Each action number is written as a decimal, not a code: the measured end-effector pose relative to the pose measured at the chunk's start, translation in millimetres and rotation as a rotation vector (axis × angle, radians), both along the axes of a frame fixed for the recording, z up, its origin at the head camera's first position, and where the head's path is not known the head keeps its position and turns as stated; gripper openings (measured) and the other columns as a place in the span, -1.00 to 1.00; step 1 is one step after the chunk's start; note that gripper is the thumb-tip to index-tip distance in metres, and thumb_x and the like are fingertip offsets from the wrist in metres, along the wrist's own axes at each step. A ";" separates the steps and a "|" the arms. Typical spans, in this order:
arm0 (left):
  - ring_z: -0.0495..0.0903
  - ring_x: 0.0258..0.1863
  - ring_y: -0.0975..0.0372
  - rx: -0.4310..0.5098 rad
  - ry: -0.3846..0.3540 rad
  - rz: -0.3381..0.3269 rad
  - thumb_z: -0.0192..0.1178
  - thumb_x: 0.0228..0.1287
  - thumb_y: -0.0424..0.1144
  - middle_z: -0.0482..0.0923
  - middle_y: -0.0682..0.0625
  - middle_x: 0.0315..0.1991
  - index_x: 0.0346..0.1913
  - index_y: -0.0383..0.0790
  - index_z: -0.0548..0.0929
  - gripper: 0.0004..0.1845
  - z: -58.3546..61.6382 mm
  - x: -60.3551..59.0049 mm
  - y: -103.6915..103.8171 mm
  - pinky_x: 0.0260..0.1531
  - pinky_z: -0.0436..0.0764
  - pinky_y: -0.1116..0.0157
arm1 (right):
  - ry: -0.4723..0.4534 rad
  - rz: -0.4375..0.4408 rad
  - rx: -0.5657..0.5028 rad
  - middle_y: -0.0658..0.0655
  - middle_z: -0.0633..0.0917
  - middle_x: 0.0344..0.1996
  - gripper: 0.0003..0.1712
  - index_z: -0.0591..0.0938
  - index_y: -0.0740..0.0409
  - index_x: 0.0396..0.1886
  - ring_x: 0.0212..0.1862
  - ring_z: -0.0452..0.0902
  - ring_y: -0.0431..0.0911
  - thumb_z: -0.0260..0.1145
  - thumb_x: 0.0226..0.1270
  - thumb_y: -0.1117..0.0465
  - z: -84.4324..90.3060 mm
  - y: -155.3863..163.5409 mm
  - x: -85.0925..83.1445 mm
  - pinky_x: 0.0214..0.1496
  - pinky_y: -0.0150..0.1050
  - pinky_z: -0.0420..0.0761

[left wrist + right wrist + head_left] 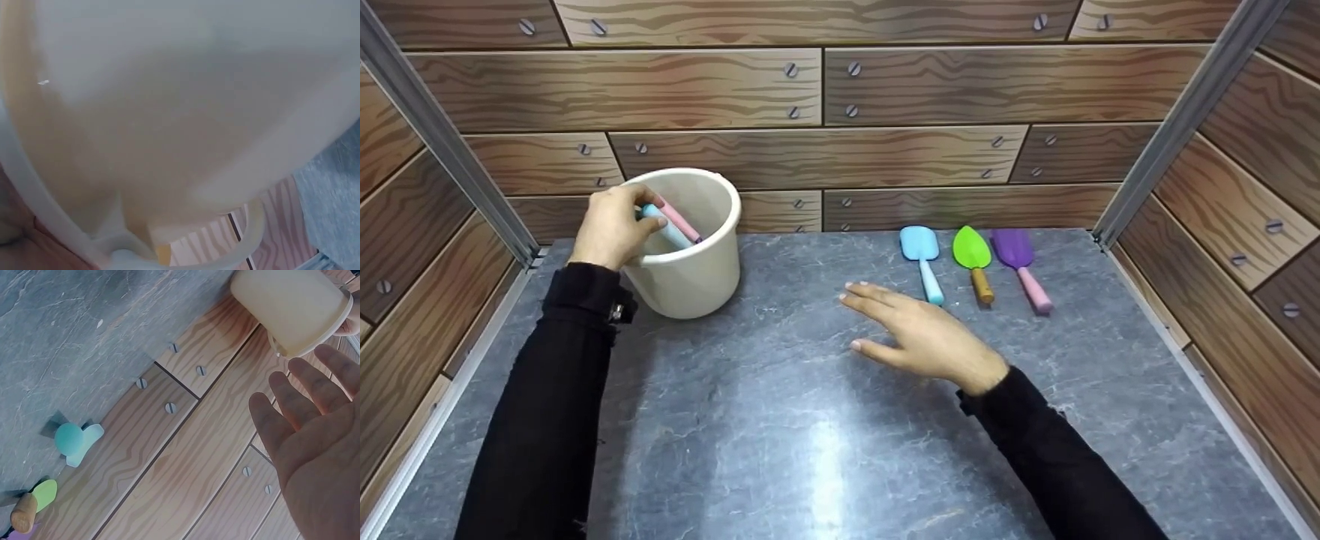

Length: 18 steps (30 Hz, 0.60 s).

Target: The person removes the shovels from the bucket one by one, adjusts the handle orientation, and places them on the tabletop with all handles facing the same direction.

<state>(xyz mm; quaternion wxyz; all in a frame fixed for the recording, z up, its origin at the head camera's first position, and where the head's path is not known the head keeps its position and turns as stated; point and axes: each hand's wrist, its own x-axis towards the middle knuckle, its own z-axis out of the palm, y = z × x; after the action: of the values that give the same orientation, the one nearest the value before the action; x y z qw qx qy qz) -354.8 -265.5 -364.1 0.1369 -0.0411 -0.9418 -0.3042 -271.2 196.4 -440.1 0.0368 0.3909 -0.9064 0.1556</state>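
Item: cream bucket (pixel 690 247), upper left of frame, on tabletop (pixel 810 420). My left hand (pixel 611 225) curls over its rim, gripping a blue handle (pixel 667 229) beside a pink handle (pixel 681 220) inside. Right hand (pixel 919 334) flat, fingers spread, holds nothing. Est. light, stiff, smooth plastic; take by handle end.

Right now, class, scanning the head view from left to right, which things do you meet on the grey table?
Cream bucket, with the left hand at its rim → right hand → blue shovel → green shovel → purple shovel.
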 end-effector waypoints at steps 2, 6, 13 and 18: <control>0.77 0.14 -0.21 0.008 0.011 0.010 0.48 0.61 -0.37 0.84 -0.45 0.19 0.24 -0.43 0.81 -0.72 1.4 1.6 2.1 0.25 0.74 -0.21 | -0.004 -0.005 -0.001 0.11 0.41 0.87 -0.15 0.39 -0.10 0.89 0.84 0.41 0.14 0.33 0.82 -0.27 0.0 0.6 0.2 0.87 0.25 0.48; 0.77 0.16 -0.19 0.023 0.024 0.021 0.46 0.63 -0.36 0.84 -0.43 0.20 0.27 -0.39 0.82 -0.70 3.9 4.5 6.1 0.25 0.77 -0.21 | -0.018 -0.013 -0.010 0.10 0.40 0.88 -0.14 0.39 -0.10 0.90 0.85 0.40 0.13 0.32 0.82 -0.28 0.1 1.4 0.1 0.87 0.25 0.49; 0.79 0.22 -0.19 0.043 0.061 0.038 0.44 0.66 -0.35 0.82 -0.42 0.27 0.31 -0.35 0.82 -0.70 11.4 9.7 9.5 0.24 0.82 -0.22 | -0.023 -0.017 -0.020 0.13 0.39 0.88 -0.13 0.38 -0.07 0.90 0.84 0.41 0.16 0.33 0.82 -0.27 1.5 3.3 0.5 0.84 0.29 0.52; 0.80 0.27 -0.22 0.050 0.102 0.044 0.44 0.66 -0.34 0.81 -0.41 0.35 0.31 -0.34 0.83 -0.70 18.7 14.1 11.5 0.30 0.79 -0.23 | -0.021 -0.032 -0.027 0.14 0.40 0.87 -0.12 0.38 -0.07 0.90 0.84 0.41 0.14 0.36 0.80 -0.26 1.6 5.8 0.4 0.84 0.28 0.52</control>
<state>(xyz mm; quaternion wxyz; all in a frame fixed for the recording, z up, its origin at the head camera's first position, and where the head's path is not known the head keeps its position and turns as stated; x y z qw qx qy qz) -340.7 -253.9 -345.4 0.1923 -0.0324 -0.9263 -0.3223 -270.8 202.2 -438.5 0.0352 0.3742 -0.9107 0.1712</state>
